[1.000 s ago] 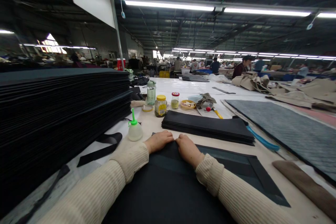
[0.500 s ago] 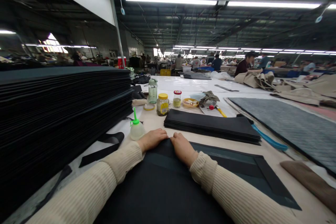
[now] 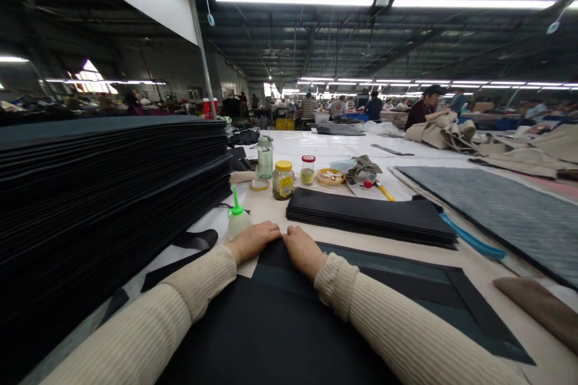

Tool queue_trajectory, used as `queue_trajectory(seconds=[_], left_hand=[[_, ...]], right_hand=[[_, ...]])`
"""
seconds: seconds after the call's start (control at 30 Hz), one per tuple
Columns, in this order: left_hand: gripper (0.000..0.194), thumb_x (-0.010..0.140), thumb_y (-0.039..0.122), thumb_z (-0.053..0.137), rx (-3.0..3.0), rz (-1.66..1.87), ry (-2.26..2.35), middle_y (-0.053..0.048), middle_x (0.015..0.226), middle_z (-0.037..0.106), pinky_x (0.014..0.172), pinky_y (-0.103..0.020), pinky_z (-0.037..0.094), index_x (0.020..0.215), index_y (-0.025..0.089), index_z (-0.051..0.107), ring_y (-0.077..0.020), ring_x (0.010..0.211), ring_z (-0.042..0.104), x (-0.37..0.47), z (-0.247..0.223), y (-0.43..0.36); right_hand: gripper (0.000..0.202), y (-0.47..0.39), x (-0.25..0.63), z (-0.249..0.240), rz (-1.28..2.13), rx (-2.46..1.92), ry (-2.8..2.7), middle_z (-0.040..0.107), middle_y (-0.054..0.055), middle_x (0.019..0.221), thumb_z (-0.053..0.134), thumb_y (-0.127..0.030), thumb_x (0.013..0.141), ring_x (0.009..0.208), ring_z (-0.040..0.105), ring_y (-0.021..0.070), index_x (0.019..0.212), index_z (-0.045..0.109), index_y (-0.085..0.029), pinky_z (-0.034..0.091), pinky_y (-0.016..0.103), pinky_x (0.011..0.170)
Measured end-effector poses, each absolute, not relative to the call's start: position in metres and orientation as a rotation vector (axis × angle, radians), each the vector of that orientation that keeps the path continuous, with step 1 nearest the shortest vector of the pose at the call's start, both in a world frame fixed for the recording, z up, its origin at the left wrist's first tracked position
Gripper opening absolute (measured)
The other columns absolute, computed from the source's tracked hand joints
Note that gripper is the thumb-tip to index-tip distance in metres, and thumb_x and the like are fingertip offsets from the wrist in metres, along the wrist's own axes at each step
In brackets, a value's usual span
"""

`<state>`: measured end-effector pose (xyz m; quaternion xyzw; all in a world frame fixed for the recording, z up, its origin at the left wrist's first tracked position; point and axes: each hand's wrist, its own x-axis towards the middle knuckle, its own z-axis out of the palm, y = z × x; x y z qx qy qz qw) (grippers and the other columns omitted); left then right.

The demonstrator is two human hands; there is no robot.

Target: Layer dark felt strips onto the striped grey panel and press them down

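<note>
My left hand [image 3: 255, 240] and my right hand [image 3: 303, 251] are close together at the far edge of a large black sheet [image 3: 271, 331]. Fingers of both hands are closed on that edge, pinching it. Just behind my left hand stands a squeeze bottle [image 3: 237, 221] with a green nozzle. A dark panel with black strips [image 3: 419, 289] lies flat to the right, partly under my right sleeve. Beyond my right hand is a low stack of folded black pieces [image 3: 370, 216].
A tall stack of black sheets [image 3: 112, 192] fills the left. Farther back stand a yellow-lidded jar [image 3: 283, 181], a red-lidded jar [image 3: 307, 170] and a green bottle [image 3: 265, 157]. A blue strip [image 3: 474, 239] lies right. A person [image 3: 424, 109] handles beige fabric.
Both hands have moved slightly left, still closed on the sheet's edge. The view has shifted a little, and the person at the back has raised an arm over the beige fabric.
</note>
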<state>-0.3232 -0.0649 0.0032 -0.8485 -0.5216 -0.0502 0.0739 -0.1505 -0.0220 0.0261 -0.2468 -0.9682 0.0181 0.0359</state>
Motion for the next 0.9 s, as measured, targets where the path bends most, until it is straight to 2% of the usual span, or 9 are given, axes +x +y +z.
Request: queue_trajectory(seconds=[0.17, 0.4, 0.53, 0.63, 0.7, 0.8, 0.9], left_hand=[[0.029, 0.087, 0.005, 0.04, -2.604, -0.004, -1.599, -0.007, 0.102, 0.058, 0.085, -0.027, 0.042, 0.108, 0.016, 0.055, -0.0169, 0.097, 0.052, -0.329, 0.019, -0.073], [0.028, 0.081, -0.001, 0.04, -2.424, 0.07, -1.885, -0.008, 0.093, 0.062, 0.082, -0.028, 0.043, 0.093, 0.014, 0.061, -0.0183, 0.088, 0.056, -0.327, 0.026, -0.086], [0.031, 0.082, 0.004, 0.04, -2.268, -0.031, -2.003, -0.011, 0.103, 0.06, 0.085, -0.03, 0.042, 0.106, 0.012, 0.057, -0.0202, 0.095, 0.056, -0.322, 0.033, -0.087], [0.033, 0.083, 0.012, 0.046, -2.205, -0.094, -2.026, -0.012, 0.113, 0.057, 0.089, -0.031, 0.04, 0.116, 0.012, 0.052, -0.0212, 0.104, 0.053, -0.31, 0.036, -0.086], [0.029, 0.082, 0.014, 0.049, -2.218, -0.091, -2.017, -0.009, 0.108, 0.06, 0.086, -0.029, 0.042, 0.109, 0.015, 0.057, -0.0205, 0.1, 0.054, -0.297, 0.036, -0.086], [0.021, 0.082, 0.012, 0.046, -2.215, -0.092, -2.021, -0.006, 0.089, 0.065, 0.074, -0.027, 0.045, 0.09, 0.017, 0.065, -0.0195, 0.087, 0.058, -0.281, 0.037, -0.091], [0.022, 0.084, 0.013, 0.044, -2.172, -0.154, -2.034, -0.005, 0.087, 0.065, 0.073, -0.026, 0.044, 0.089, 0.018, 0.065, -0.0186, 0.085, 0.057, -0.279, 0.049, -0.11]], right_hand=[[0.032, -0.025, -0.149, 0.028, 0.056, -0.753, -2.991, 0.059, 0.014, 0.1, 0.036, -0.003, 0.083, 0.094, 0.052, 0.0224, 0.099, 0.064, -0.008, 0.04, 0.027, 0.08], [0.028, -0.017, -0.155, 0.028, 0.148, -0.808, -2.954, 0.06, 0.016, 0.1, 0.04, -0.003, 0.081, 0.095, 0.053, 0.0221, 0.094, 0.065, -0.007, 0.038, 0.028, 0.082], [0.021, -0.005, -0.158, 0.026, 0.248, -0.921, -2.88, 0.06, 0.018, 0.102, 0.052, -0.01, 0.076, 0.096, 0.054, 0.0241, 0.093, 0.064, -0.008, 0.04, 0.03, 0.078], [0.023, -0.005, -0.158, 0.025, 0.343, -0.928, -2.832, 0.062, 0.012, 0.098, 0.053, -0.01, 0.074, 0.091, 0.057, 0.0201, 0.095, 0.062, -0.012, 0.04, 0.028, 0.076], [0.026, -0.011, -0.154, 0.027, 0.389, -0.881, -2.811, 0.063, 0.008, 0.097, 0.052, -0.01, 0.076, 0.091, 0.057, 0.0166, 0.099, 0.06, -0.015, 0.039, 0.025, 0.077], [0.023, -0.016, -0.133, 0.032, 0.433, -0.784, -2.815, 0.063, 0.006, 0.099, 0.051, -0.014, 0.079, 0.092, 0.056, 0.0143, 0.1, 0.061, -0.017, 0.039, 0.023, 0.079], [0.019, -0.005, -0.082, 0.04, 0.465, -0.717, -2.854, 0.063, 0.006, 0.099, 0.051, -0.018, 0.08, 0.091, 0.057, 0.0154, 0.093, 0.065, -0.018, 0.039, 0.023, 0.082]])
